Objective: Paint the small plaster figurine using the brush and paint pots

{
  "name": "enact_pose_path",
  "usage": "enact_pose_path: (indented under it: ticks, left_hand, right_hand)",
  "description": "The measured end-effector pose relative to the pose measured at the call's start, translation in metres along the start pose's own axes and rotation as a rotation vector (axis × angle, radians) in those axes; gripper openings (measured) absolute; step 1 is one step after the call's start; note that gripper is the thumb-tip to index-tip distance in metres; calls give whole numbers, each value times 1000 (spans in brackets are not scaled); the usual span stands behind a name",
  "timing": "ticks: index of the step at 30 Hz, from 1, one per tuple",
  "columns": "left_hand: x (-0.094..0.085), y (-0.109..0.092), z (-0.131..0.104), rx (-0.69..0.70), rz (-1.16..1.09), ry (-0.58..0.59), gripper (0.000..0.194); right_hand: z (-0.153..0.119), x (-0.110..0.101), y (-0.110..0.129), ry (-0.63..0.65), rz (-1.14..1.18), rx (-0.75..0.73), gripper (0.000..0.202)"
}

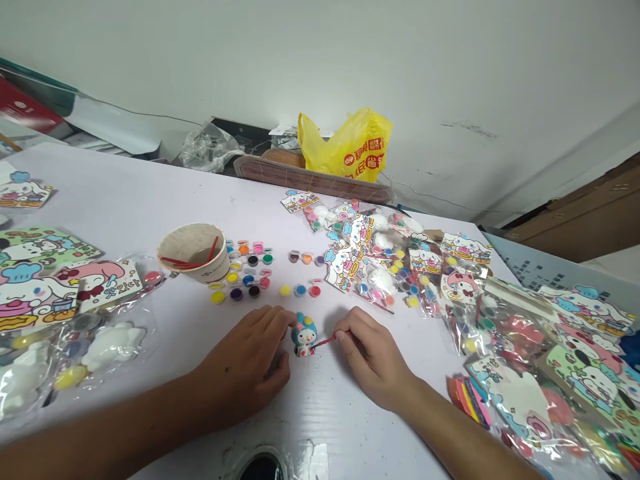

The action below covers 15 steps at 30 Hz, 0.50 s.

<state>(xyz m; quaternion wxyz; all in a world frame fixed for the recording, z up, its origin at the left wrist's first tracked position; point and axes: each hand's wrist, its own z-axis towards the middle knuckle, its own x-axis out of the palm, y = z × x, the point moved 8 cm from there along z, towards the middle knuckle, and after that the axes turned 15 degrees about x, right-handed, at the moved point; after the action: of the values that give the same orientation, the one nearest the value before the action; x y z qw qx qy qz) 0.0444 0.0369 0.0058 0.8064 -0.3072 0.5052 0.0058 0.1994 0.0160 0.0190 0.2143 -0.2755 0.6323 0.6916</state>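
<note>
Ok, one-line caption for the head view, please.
Right hand holding a thin red brush to a small painted figurine, left hand beside it, with paint pots and a paper cup beyond.

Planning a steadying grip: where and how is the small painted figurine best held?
Probably pinch the figurine lightly by its rounded, blue-topped head, coming from the left: the head looks bulkier than the body, and the left hand has a finger at that side. Avoid the right, where the right hand points a red brush at the lower body.
</note>
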Motion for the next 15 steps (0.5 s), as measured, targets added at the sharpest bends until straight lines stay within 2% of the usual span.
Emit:
enact_pose_path:
  ticks: [15]
  left_hand:
    - [-1,-1,-1,9,-2,-12,32]
  right_hand:
    - [-2,-3,1,-12,42,-16,18]
